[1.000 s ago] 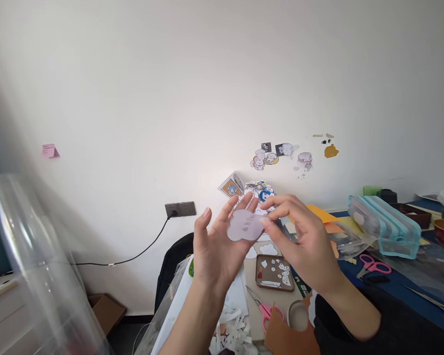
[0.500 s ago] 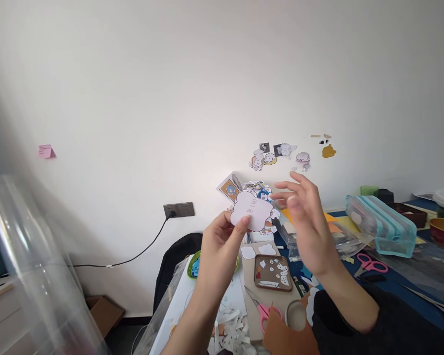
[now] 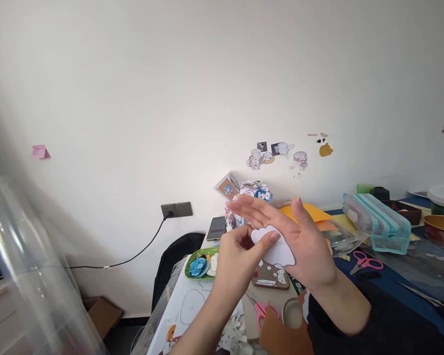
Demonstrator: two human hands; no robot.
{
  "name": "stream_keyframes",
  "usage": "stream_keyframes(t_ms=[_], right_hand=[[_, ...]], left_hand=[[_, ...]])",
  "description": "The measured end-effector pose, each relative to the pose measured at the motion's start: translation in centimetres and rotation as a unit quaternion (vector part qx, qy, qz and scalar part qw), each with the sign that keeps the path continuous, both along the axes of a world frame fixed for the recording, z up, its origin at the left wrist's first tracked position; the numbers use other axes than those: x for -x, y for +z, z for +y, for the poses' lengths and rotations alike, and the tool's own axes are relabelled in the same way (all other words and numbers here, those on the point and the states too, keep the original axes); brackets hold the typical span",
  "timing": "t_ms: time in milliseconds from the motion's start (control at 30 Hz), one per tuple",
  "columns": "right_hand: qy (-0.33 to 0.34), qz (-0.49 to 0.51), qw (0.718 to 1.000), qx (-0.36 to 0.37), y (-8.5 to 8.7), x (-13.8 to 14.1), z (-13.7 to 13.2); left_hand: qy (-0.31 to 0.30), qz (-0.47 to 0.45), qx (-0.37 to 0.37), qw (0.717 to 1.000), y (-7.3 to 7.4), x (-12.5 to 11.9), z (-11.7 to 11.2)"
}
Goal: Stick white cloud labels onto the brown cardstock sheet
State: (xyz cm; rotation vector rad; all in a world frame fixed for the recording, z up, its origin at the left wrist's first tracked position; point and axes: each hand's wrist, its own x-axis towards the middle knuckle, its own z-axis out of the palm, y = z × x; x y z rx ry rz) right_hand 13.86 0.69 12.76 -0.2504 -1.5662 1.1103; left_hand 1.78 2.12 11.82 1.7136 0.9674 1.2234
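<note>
Pinched between the thumb and fingers of my left hand (image 3: 242,256) is a white paper cutout (image 3: 277,251) with a scalloped, cloud-like edge and faint marks on its face. My right hand (image 3: 307,241) is spread flat behind it, palm toward me, and the cutout's right edge lies against or just before the palm. Beneath the hands, a brown tray (image 3: 272,283) with small white cutouts is partly covered. Pink-handled scissors (image 3: 261,310) lie below it, beside a piece of brown paper (image 3: 284,333).
A green dish (image 3: 190,268) of blue paper pieces stands left, near a phone (image 3: 216,229). To the right are a clear-and-teal pencil case (image 3: 381,222), a second pair of pink scissors (image 3: 368,261) and a red-gold bowl (image 3: 440,229). Paper scraps (image 3: 237,333) lie in front.
My left hand has moved the cutout right and down, tilting it. The right hand has lowered and come in behind it, palm flat. The phone and green dish are now more visible.
</note>
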Motion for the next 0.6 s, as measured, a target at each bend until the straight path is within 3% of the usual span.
stream_keyframes(t_ms=[167,300,500,600], right_hand=[[0.025,0.005,1.0,-0.014,0.1,0.1,-0.8],[0.044,0.017,0.999,-0.023,0.2,0.2,-1.1],[0.14,0.084,0.987,0.004,0.0,0.9,-1.6],[0.163,0.119,0.979,0.019,-0.1,1.4,-1.7]], left_hand=[[-0.081,0.0,0.065,0.995,-0.3,0.4,1.2],[-0.057,-0.024,0.049,0.997,0.1,0.3,0.5],[-0.114,-0.169,0.063,0.977,0.7,0.3,-0.8],[-0.111,-0.208,0.076,0.969,0.6,0.5,-0.7]])
